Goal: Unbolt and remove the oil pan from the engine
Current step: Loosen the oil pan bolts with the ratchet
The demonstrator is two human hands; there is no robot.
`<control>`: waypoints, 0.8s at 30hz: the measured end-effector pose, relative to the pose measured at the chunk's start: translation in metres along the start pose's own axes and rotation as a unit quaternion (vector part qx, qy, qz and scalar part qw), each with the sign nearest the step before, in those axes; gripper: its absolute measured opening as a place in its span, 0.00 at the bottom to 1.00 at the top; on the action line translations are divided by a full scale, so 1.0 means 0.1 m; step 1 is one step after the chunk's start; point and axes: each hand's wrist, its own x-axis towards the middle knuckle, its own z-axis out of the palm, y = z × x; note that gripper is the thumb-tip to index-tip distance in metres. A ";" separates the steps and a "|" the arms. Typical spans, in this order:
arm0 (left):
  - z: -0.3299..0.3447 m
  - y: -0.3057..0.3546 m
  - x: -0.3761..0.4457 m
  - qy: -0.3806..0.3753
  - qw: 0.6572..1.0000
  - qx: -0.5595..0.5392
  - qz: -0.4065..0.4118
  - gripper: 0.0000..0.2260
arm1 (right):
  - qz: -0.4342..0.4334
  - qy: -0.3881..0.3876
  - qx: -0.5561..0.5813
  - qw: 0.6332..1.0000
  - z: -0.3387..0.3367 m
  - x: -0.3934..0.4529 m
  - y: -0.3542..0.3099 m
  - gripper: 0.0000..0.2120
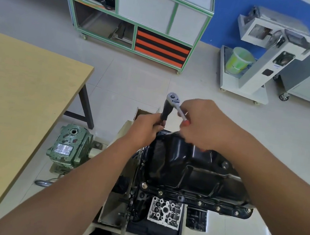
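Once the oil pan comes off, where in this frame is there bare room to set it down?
The wooden table shows a broad bare top, left of the green gearbox. Bare floor tiles lie between the oil pan and the white wheeled stand. It is crowded around the pan, where left hand and right hand hold the ratchet.

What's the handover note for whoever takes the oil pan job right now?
Left hand grips the socket extension under the ratchet head. Right hand holds the ratchet handle. The tool is raised above the far end of the oil pan, not on a bolt. The pan sits on the engine; the near flange bolts are in place. Left: undo the bolts, lift the pan off.
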 end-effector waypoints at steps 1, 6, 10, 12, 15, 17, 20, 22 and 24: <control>0.00 0.00 0.00 -0.001 1.000 0.000 -0.001 0.12 | 0.005 0.032 -0.051 0.998 -0.04 0.04 0.05 0.07; -0.01 0.03 0.02 -0.009 1.000 0.021 0.001 0.11 | 0.003 0.124 -0.162 0.979 -0.06 0.20 0.22 0.13; 0.01 0.01 0.01 0.002 0.999 0.048 0.002 0.08 | -0.016 0.119 -0.050 0.992 0.05 0.24 0.23 0.13; 0.03 0.03 0.03 0.009 0.998 0.058 -0.007 0.02 | -0.031 0.113 0.031 0.993 0.08 0.26 0.18 0.16; 0.05 0.04 0.04 0.017 0.998 0.062 -0.007 0.02 | -0.021 0.101 0.149 0.983 0.08 0.31 0.08 0.12; 0.06 0.02 0.02 0.025 0.998 0.050 -0.002 0.02 | 0.011 0.092 0.185 0.978 0.10 0.34 0.05 0.11; 0.09 0.00 0.02 0.044 0.998 0.040 0.009 0.04 | 0.038 0.101 0.118 0.987 0.16 0.39 0.01 0.17; 0.13 -0.01 0.01 0.064 0.997 0.041 0.015 0.04 | 0.067 0.126 0.069 0.987 0.21 0.44 0.01 0.20; 0.17 -0.03 0.00 0.086 0.995 0.046 0.013 0.04 | 0.106 0.146 0.047 0.982 0.24 0.49 0.01 0.23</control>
